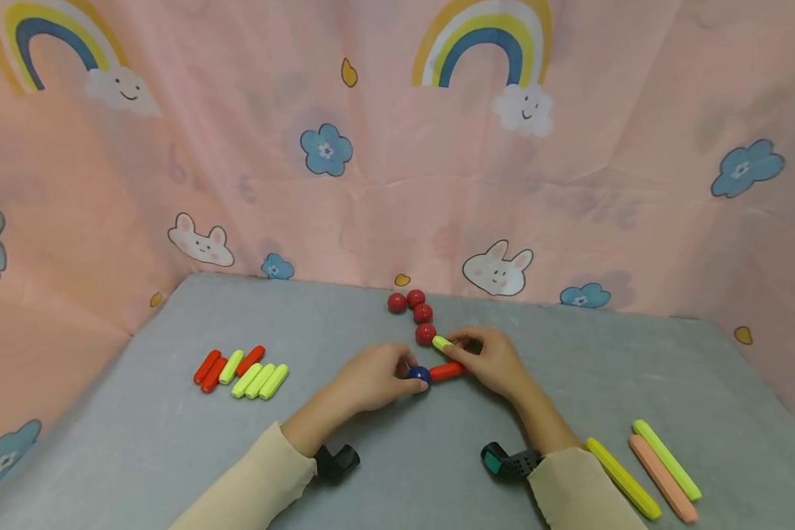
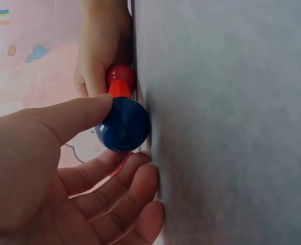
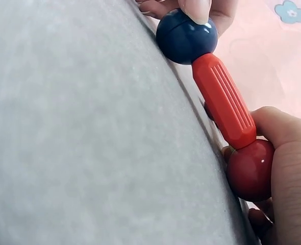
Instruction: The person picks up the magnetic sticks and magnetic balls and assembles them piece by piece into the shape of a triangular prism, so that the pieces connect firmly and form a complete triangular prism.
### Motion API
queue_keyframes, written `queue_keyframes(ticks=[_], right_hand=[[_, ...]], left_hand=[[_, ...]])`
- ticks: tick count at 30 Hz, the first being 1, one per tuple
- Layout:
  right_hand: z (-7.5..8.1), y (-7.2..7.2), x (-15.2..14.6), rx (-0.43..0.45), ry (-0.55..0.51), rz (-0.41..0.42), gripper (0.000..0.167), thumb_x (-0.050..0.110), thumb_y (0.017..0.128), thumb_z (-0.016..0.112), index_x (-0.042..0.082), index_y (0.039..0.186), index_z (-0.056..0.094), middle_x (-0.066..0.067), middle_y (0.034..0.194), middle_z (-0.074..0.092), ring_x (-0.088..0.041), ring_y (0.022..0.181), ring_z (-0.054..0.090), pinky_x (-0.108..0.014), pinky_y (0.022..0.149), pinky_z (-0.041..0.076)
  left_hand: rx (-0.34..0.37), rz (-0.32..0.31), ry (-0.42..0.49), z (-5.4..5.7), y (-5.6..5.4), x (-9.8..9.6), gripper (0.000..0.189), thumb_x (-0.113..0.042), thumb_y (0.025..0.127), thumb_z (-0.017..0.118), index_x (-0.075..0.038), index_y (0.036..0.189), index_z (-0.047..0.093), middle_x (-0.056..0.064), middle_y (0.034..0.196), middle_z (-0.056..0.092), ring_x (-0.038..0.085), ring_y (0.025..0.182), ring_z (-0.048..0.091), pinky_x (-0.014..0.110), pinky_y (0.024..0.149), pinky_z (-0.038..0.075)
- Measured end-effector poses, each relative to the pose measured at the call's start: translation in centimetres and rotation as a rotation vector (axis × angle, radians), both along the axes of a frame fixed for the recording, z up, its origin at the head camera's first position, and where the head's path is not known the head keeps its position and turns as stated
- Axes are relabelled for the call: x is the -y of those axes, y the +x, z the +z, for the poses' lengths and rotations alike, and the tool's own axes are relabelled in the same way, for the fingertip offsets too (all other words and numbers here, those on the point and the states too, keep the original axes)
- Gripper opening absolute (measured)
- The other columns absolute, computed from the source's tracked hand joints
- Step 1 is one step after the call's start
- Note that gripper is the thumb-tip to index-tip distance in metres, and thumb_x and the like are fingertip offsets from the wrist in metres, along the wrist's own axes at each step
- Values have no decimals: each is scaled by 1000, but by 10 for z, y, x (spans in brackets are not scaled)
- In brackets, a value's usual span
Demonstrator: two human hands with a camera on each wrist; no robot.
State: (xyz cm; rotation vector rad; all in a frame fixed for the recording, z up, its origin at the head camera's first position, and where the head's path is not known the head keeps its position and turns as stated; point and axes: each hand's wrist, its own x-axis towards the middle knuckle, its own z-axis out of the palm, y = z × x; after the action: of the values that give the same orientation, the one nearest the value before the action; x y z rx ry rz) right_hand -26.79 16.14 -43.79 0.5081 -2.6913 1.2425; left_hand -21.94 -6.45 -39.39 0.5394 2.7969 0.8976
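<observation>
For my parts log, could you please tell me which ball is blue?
The blue ball held by the left hand, at one end of a red rod; the other visible balls are red.

The left hand [image 2: 48, 178] grips the blue ball [image 2: 123, 126]: the thumb contacts its upper-left side, and the fingers [image 2: 132, 191] curl beneath it. A ridged red rod [image 2: 120, 89] projects from behind the blue ball, in line with a red ball [image 2: 121, 72]. The right hand [image 2: 102, 56] is positioned beside the red ball. The grey tabletop [image 2: 232, 122] occupies the view's right side; a pink printed backdrop [image 2: 33, 97] occupies the upper left.
</observation>
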Motion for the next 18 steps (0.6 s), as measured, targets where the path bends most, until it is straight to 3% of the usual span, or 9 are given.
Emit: queue_keyframes(ticks=[5,12,15,18], right_hand=[[-1,-1,5,-19,3,9,23,26,91,76,12,109,77,-3,87,71,-14,81,59,-30,76,46],[-2,-1,10,-4,-9,36,22,29,94,72,13,108,77,-4,99,75,-16,88,61,-33,83,49],[-2,-2,8,14,-5,25,23,29,93,72,13,108,77,-5,98,73,-18,89,60,-33,84,48],[-2,-1,1,17,5,2,23,29,92,73,12,108,77,-5,95,72,-19,87,59,-32,81,47]], left_hand=[[15,-2,2,2,3,4,29,-35,89,77,-12,106,71,-3,85,67,11,69,58,26,61,48],[76,0,7,3,2,12,33,-36,91,74,-12,113,71,1,93,70,13,75,61,29,67,51],[95,-9,-31,12,-3,24,30,-34,94,71,-11,113,70,2,97,69,15,81,60,29,72,52],[86,13,-111,30,-10,47,19,-26,96,68,-10,106,70,4,97,67,17,84,58,30,74,50]])
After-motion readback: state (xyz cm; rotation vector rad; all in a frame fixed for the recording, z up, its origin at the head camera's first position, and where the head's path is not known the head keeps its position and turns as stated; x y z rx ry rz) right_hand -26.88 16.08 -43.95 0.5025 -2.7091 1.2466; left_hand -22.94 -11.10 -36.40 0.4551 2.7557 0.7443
